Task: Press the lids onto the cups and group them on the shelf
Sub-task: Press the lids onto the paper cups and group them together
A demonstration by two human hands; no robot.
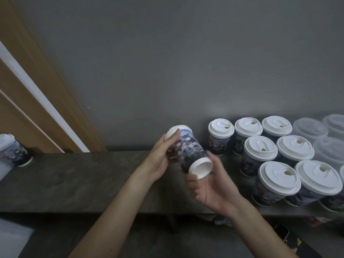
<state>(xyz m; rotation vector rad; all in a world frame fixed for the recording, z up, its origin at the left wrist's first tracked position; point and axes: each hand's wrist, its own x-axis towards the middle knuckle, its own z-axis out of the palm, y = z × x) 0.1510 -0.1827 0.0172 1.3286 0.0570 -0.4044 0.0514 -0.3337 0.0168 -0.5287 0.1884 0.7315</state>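
I hold one printed paper cup (188,148) tilted in the air above the dark shelf (83,179), its white base toward me and its white lid (172,131) pointing away at the wall. My left hand (161,159) grips the cup's upper body, with fingers reaching the lid's edge. My right hand (210,185) cups the bottom end from below, fingers curled round it. Several lidded cups (260,157) stand grouped in rows on the shelf's right part.
One more lidded cup (13,149) stands alone at the shelf's far left end. Clear plastic lids or containers (312,127) sit at the back right. A grey wall rises behind the shelf, with a wooden door frame (37,81) at the left. A dark phone-like object (283,232) lies below.
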